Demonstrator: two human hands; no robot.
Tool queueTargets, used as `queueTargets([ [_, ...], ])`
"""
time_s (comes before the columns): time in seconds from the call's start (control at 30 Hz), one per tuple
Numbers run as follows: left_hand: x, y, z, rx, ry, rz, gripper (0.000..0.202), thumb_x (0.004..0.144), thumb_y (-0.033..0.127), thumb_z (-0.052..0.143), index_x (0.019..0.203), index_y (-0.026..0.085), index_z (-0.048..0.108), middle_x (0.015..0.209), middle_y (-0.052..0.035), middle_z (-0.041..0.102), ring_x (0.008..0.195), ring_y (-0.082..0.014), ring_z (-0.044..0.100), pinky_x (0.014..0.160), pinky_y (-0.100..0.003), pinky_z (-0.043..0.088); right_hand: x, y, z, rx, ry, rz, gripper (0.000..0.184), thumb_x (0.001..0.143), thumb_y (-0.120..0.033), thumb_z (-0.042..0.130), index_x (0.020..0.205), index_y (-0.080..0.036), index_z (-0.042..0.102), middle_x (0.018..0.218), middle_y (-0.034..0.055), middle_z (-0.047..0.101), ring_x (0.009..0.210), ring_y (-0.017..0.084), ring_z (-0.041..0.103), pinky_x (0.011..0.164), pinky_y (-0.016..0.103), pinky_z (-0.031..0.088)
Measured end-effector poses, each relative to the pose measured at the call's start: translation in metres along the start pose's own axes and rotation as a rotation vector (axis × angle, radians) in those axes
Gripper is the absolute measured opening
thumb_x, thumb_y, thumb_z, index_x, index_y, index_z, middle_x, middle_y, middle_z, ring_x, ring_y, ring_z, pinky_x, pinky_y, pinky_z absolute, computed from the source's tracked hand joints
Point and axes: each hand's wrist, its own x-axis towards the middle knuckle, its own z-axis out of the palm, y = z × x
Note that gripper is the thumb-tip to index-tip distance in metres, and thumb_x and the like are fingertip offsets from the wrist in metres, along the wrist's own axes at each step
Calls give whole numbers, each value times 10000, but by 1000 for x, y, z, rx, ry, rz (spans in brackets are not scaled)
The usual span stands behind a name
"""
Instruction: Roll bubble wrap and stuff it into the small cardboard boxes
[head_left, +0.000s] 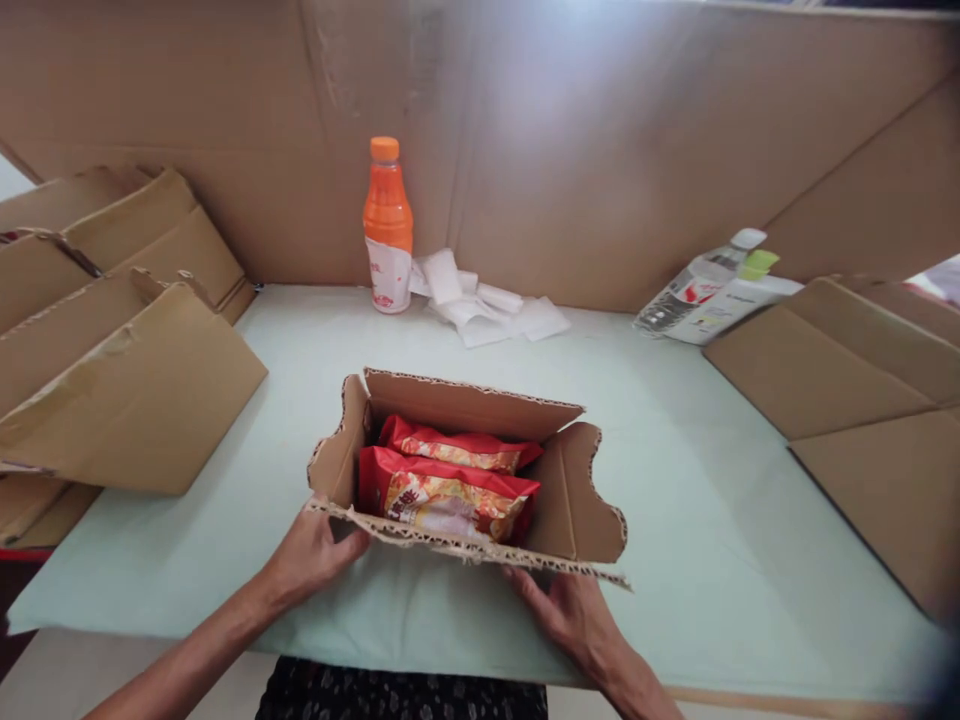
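Note:
An open cardboard box stands on the pale green table, its flaps up. Inside lie two red snack packets, one behind the other. My left hand grips the box's near left corner, thumb hooked over the front flap edge. My right hand sits under the near flap on the right side, its fingers curled against the cardboard and partly hidden by it.
An orange drink bottle stands at the back by crumpled white paper. A clear bottle lies tilted at the back right. Flattened cardboard boxes are stacked at left, and flat cardboard sheets lie at right. A cardboard wall closes the back.

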Motion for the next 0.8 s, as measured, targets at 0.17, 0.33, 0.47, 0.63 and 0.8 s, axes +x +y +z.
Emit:
queueTargets([
  [0.17, 39, -8, 12, -40, 41, -75, 419, 754, 524, 680, 975, 169, 686, 984, -122, 756, 1009, -336, 714, 903, -470, 594, 40, 4, 6, 51, 15, -12, 308, 881, -434, 613, 1084, -215, 692, 996, 118, 738, 950, 316, 700, 820, 434, 611],
  [0.33, 97, -9, 18, -56, 267, -63, 571, 667, 451, 700, 1137, 150, 580, 1115, -127, 705, 1036, -307, 682, 888, -430, 573, 122, 13, 7, 232, -22, -51, 430, 789, -328, 576, 1189, -182, 630, 1092, 110, 735, 951, 263, 700, 851, 394, 601],
  [0.47, 113, -12, 24, -45, 347, -65, 480, 685, 411, 686, 1088, 177, 574, 1032, -88, 703, 982, -281, 678, 864, -411, 573, 174, 35, -24, 237, -161, -83, 311, 805, -273, 542, 1058, -197, 707, 989, 65, 764, 942, 253, 716, 845, 376, 599],
  [0.63, 107, -19, 29, -4, 396, -69, 408, 692, 422, 690, 1018, 195, 599, 965, -83, 715, 929, -290, 696, 812, -415, 597, 278, 39, -51, -31, -22, -183, 249, 906, -298, 539, 1004, -177, 734, 1008, 66, 777, 919, 244, 721, 843, 378, 596],
  [0.8, 104, -29, 33, 28, 346, -41, 318, 776, 472, 653, 943, 201, 654, 969, -107, 743, 945, -311, 710, 852, -456, 604, 400, 9, -5, -231, 50, -280, 411, 829, -422, 759, 1133, -153, 698, 1257, 99, 706, 1187, 281, 647, 1099, 450, 477],
])
